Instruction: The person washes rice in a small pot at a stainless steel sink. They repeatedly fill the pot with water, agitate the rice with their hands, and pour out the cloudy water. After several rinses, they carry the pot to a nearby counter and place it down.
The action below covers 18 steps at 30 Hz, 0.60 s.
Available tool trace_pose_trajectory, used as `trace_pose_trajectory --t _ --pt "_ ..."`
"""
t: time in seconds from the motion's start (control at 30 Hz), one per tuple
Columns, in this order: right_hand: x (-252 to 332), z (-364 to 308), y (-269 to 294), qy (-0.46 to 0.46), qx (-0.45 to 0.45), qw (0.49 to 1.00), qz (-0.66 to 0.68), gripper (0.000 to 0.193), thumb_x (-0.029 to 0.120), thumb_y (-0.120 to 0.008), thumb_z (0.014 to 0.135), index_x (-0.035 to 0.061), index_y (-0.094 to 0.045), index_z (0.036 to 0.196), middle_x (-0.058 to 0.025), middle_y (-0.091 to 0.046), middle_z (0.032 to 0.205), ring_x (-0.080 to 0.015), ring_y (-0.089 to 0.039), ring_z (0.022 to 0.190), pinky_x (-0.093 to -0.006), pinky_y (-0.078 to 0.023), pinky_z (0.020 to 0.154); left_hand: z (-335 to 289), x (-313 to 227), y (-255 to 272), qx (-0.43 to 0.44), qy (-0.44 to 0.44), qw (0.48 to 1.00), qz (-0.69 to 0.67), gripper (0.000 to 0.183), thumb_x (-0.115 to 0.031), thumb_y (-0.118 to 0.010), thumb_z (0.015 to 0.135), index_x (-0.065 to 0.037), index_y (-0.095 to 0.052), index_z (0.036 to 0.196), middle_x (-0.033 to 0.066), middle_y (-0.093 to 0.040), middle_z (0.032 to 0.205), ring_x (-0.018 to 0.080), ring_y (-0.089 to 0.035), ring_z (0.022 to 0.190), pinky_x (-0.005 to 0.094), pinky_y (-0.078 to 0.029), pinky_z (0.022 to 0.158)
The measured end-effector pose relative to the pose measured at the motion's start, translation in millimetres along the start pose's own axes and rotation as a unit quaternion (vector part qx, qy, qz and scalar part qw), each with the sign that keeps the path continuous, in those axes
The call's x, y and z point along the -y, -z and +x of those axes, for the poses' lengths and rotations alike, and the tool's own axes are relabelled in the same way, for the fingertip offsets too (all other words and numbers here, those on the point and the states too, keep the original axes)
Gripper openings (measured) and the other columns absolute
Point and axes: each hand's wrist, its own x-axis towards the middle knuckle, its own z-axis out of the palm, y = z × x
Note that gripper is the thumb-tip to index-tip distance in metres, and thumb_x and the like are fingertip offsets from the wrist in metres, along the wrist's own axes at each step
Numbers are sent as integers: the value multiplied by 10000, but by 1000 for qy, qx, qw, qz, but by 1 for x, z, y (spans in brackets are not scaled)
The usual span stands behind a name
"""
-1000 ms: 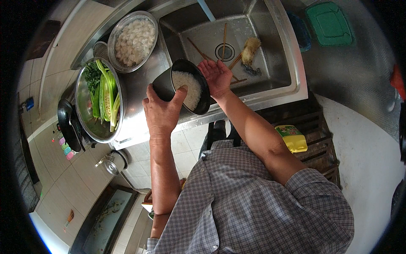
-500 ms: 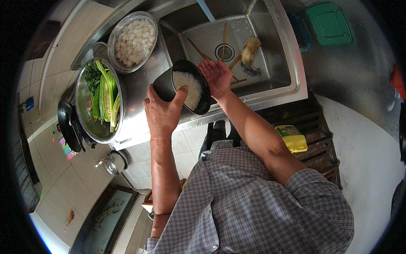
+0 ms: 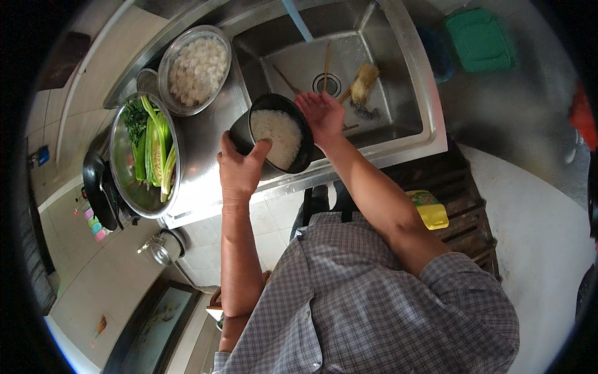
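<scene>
My left hand (image 3: 240,171) grips a dark inner pot (image 3: 239,132) by its near-left side, thumb over the rim and fingers on the outside. The pot tilts toward the sink, its mouth facing up and right. White rice (image 3: 279,138) covers much of the inside. At the pot's right rim my right hand (image 3: 325,118) is open, palm up, with nothing in it. Its fingertips point away from me; whether it touches the rim I cannot tell. Beneath the right hand lies the steel sink (image 3: 398,103).
Chopsticks (image 3: 327,59) and a tan scrubber (image 3: 365,84) lie in the sink near its drain. On the left counter stand a bowl of pale, rounded pieces (image 3: 198,71) and a steel bowl of green vegetables (image 3: 151,149). A blue tube (image 3: 297,20) reaches over the sink.
The pot has turned slightly, so more of its mouth and rice show. My right hand has shifted slightly right, still beside the rim. The whole view has moved a little.
</scene>
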Motion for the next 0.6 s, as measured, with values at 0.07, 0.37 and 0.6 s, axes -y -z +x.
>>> trace_pose_trajectory --t 0.07,0.37,0.6 --pt "20 -2 -5 4 29 999 -31 327 310 -602 984 -5 -672 939 -201 -710 1090 -379 -672 1086 -523 -496 1093 8 14 -11 45 46 985 -162 1008 -374 -810 698 71 -393 1501 239 -642 1209 370 -619 1106 429 -518 953" --pt "140 32 -56 116 -104 726 -670 433 306 -722 926 -2 -679 1227 -203 -668 1308 -335 -635 1229 -427 -492 1090 46 52 -104 188 208 819 -501 570 -165 -632 777 -135 -531 1337 124 -594 1210 345 -620 1087 568 -572 813" --pt "155 29 -261 441 125 453 -765 482 403 -723 956 48 -683 1279 -162 -735 1161 -281 -705 1091 -394 -556 941 94 28 -129 157 205 829 -496 712 -179 -593 854 -109 -303 1500 259 -451 1432 480 -564 1245 648 -572 944"
